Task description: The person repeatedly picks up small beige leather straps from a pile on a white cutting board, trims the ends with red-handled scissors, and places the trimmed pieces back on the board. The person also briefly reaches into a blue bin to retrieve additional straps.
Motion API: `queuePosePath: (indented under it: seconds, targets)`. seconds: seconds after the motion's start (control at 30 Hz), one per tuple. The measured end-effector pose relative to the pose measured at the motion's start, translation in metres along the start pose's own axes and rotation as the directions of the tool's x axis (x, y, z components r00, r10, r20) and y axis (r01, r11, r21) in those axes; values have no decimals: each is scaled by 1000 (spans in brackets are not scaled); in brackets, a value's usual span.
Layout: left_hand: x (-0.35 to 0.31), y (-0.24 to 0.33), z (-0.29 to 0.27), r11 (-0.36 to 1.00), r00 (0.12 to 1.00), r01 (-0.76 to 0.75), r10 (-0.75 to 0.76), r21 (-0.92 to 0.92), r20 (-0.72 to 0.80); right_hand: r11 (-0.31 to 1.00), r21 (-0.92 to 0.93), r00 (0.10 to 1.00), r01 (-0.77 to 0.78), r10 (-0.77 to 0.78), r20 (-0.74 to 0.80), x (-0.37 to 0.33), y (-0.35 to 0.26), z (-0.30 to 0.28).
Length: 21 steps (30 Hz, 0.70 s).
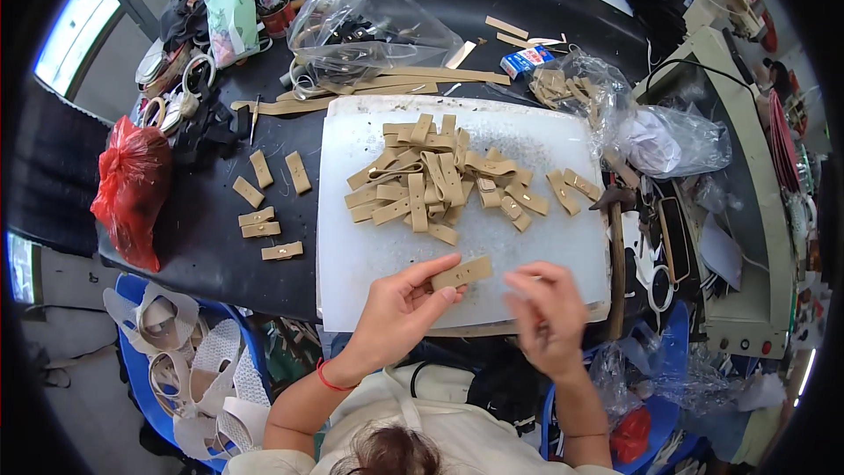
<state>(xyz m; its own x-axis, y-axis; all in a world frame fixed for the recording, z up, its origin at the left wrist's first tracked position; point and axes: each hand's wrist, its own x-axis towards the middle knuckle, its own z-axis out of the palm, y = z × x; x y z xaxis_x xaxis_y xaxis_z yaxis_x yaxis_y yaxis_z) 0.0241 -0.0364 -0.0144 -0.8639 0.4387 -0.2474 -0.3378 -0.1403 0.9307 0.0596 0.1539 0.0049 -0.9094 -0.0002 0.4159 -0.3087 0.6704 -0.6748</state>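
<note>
My left hand (406, 303) pinches a short tan strap piece (463, 274) between thumb and fingers, low over the white board (352, 281). Small holes show in the strap. To its right, apart from it, my right hand (547, 310) is raised with curled fingers, slightly blurred; whatever it may hold is too small to make out. Just beyond both hands lies a heap of tan strap loops (431, 178). Some finished-looking pieces with small metal fittings, such as one strap loop (516, 213), lie at the heap's right side.
Several tan pieces (281, 251) lie on the black table left of the board. Long tan strips (413, 79) and a clear plastic bag (369, 26) lie behind it. A hammer (617, 255) rests along the right edge. A red bag (134, 189) sits far left, above a blue bin (141, 387).
</note>
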Motion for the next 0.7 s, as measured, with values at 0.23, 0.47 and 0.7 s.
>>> queuePosePath:
  seconds: [0.23, 0.47, 0.7]
  targets:
    - [-13, 12, -1, 991, 997, -29, 20, 129, 69, 934, 315, 962, -169, 87, 260, 7, 6, 18]
    - [-20, 1, -5, 991, 991, -100, 107, 90, -78, 992, 84, 992, -96, 89, 87, 0, -28, 36]
    - [-30, 5, -11, 914, 963, -230, 264, 335, -59, 962, 210, 976, -172, 137, 170, 1, -28, 46]
